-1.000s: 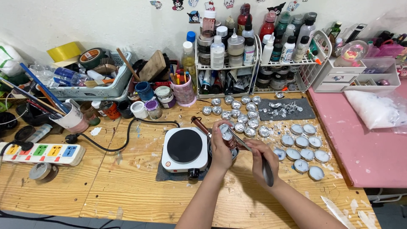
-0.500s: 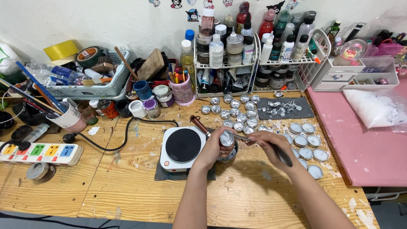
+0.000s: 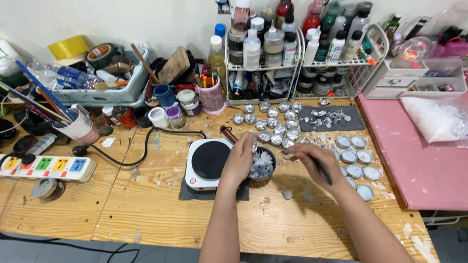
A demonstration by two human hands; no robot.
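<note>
Left hand (image 3: 240,160) pinches a tealight cup (image 3: 254,145) over the wax-filled pot (image 3: 262,166); right hand (image 3: 312,160) beside it grips a dark tool (image 3: 323,172)

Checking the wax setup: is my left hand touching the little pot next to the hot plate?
Touching. The head view shows the left hand wrapped over the near rim of the pot, no gap between them.

Pale wall (image 3: 122,22) behind cluttered wooden table (image 3: 146,209), pink counter (image 3: 429,170) alongside.

Wood, metal and wax on a workbench

Table (image 3: 122,204): pale, matt, stained wood. Cups (image 3: 273,127): shiny metal. Pot (image 3: 263,168): dark metal, holding dull white wax chunks. Hotplate (image 3: 208,160): glossy white body, matt black top.
</note>
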